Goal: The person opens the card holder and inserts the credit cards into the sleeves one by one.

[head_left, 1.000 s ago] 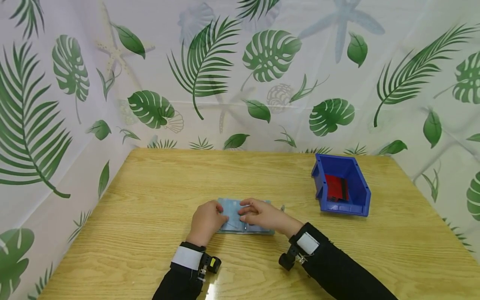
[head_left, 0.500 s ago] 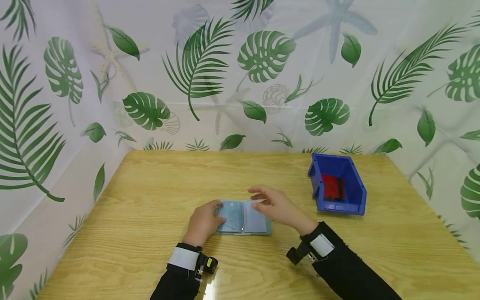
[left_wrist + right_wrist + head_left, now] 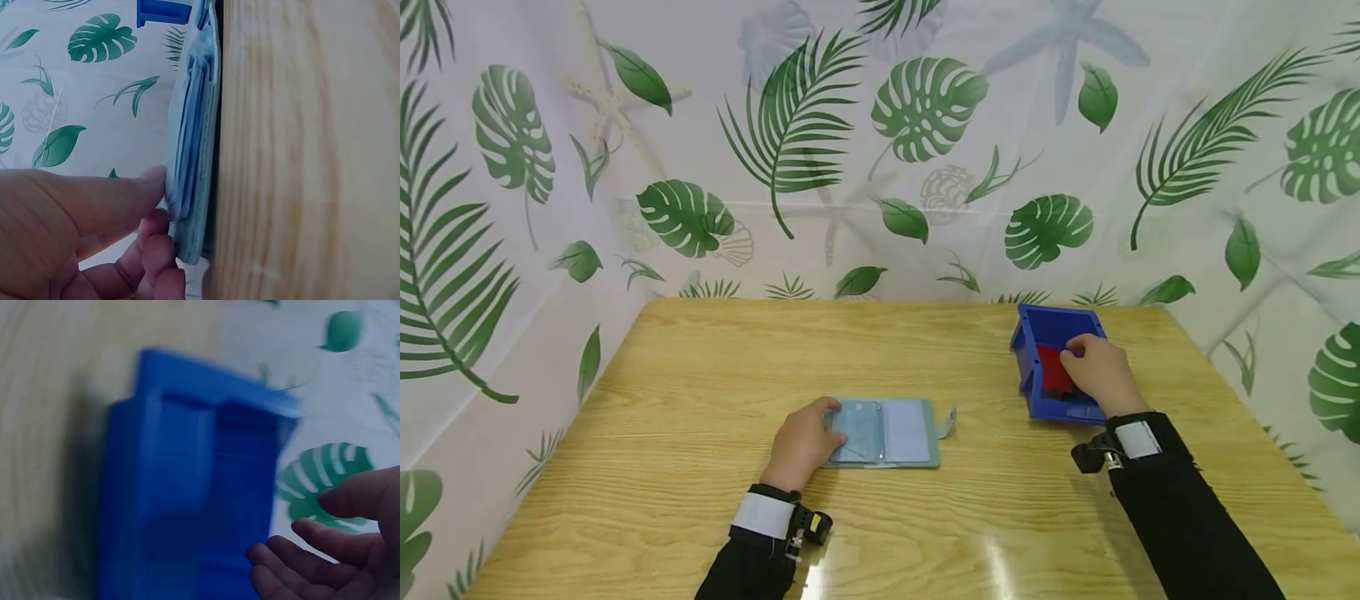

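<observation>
A light blue card holder point(image 3: 906, 431) lies unfolded on the table, showing its clear sleeves and a centre fold; its strap point(image 3: 948, 422) sticks out to the right. My left hand point(image 3: 799, 443) pinches its left edge, thumb on top; the left wrist view shows the layered sleeves point(image 3: 189, 140) edge-on beside the fingertips. Over the blue bin point(image 3: 1026, 367) at the right, my right hand point(image 3: 1103, 377) reaches in with thumb and fingers apart and nothing between them. A flat red item point(image 3: 1051, 367) inside the bin is partly hidden by that hand.
The wooden table point(image 3: 715, 358) carries the holder at its middle and the bin near its back right corner. A leaf-printed cloth point(image 3: 850, 167) stands behind the table and along its sides. The bin's walls point(image 3: 169, 487) rise around its inside.
My right hand has left the card holder and moved right to the bin, uncovering the right-hand sleeve and the strap. My left hand has kept its hold on the left edge.
</observation>
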A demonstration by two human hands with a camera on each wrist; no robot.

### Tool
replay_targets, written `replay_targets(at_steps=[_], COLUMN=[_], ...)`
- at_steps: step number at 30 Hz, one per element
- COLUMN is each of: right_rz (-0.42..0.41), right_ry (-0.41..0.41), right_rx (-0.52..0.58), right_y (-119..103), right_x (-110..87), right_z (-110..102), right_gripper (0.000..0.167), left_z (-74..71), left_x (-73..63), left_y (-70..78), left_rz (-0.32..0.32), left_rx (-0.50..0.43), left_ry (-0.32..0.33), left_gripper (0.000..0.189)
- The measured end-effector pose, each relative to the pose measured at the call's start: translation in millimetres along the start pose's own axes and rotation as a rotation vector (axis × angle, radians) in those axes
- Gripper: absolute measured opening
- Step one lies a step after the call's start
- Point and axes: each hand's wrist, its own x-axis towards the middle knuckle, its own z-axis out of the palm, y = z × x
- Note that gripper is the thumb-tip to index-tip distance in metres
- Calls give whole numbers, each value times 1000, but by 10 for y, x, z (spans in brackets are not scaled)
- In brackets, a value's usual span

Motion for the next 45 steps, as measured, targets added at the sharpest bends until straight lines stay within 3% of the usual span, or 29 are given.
replay_targets(at_steps=[5,10,17,23,32,38,42,45], right_rz=[-16,38,12,12,-90,-80,-146,-169], right_ry=[-101,-59,-51,35,281,328,354,298], right_rx=[-165,-246,-241,-271,-231,-111,-24,63], right_y=[152,167,56,47,76,-177,-420,-616], right_x=[155,197,226,212,104,-30,-116,-181], right_z=[292,452,429,305,171,8,-38,-8], right_gripper=[48,43,27,28,13,32,28,24], left_z=[-3,10,-4,-14,4,5,1,3], left_x=[2,9,-10,-14,-16,-9,-2,-5], left_y=[7,2,-11,-5,-36,-42,-40,-42], left_rz=[5,-2,13,10,14,13,7,6], left_rx=[0,11,7,3,1,-1,-6,-15], left_ry=[6,-2,10,7,4,1,-1,-5], left_gripper=[45,46,45,46,46,46,46,46])
